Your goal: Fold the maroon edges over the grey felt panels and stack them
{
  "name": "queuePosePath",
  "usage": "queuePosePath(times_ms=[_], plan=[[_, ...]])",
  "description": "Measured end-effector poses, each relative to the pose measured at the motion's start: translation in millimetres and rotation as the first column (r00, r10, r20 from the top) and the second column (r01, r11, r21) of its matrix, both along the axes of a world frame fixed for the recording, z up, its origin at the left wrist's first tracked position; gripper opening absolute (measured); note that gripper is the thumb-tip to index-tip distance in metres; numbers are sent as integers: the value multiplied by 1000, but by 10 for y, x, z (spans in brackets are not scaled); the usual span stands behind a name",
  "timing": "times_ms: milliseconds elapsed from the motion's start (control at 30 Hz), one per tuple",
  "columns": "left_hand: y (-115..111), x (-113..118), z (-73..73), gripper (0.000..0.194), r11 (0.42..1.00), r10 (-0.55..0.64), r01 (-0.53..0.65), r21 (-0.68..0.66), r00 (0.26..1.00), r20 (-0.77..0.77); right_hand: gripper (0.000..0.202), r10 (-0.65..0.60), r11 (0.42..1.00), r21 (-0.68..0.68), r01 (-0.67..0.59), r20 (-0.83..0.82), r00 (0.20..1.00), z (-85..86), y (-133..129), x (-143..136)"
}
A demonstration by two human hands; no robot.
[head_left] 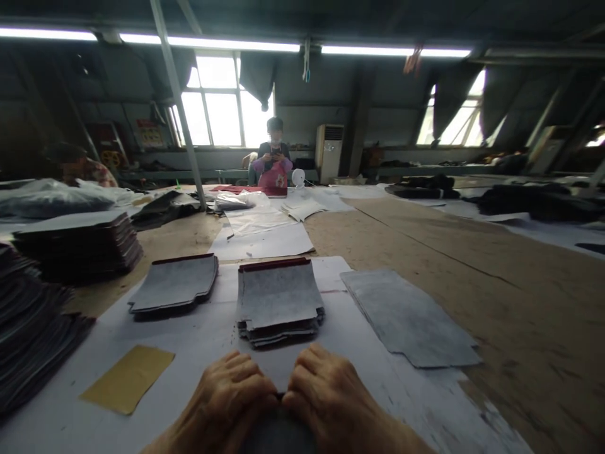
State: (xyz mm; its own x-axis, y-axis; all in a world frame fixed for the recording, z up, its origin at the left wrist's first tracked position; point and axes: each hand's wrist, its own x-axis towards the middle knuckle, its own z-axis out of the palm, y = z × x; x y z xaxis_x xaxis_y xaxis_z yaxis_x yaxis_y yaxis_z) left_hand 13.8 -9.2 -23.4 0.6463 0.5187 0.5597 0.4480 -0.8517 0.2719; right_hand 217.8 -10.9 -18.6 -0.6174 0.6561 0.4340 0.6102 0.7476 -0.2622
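At the bottom centre my left hand (231, 391) and my right hand (331, 391) are side by side, fingers bent and thumbs close together. Both grip the far edge of a dark grey piece (278, 432), which runs out of view at the bottom. Just beyond them lies a stack of grey pieces with a dark red edge (278, 293). A second such stack (174, 284) is to its left. On the right lies a flat grey sheet pile (411, 315). A tan card (128, 379) rests left of my left hand.
White paper (198, 343) covers the near brown table (534, 328). Tall stacks of dark pieces (33, 334) stand at the left. A slanted metal pole (182, 107) rises behind them. Across the table a person (273, 164) holds a small object. Dark cloth (524, 200) lies far right.
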Motion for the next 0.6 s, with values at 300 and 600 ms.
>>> queuePosePath(times_ms=[300, 600], plan=[[-1, -119, 166, 17, 944, 252, -203, -260, 953, 170, 30, -105, 917, -362, 167, 186, 977, 198, 238, 396], [57, -191, 156, 11, 892, 347, -266, -365, 921, 175, 39, -123, 888, -410, 208, 225, 967, 89, 405, 585]])
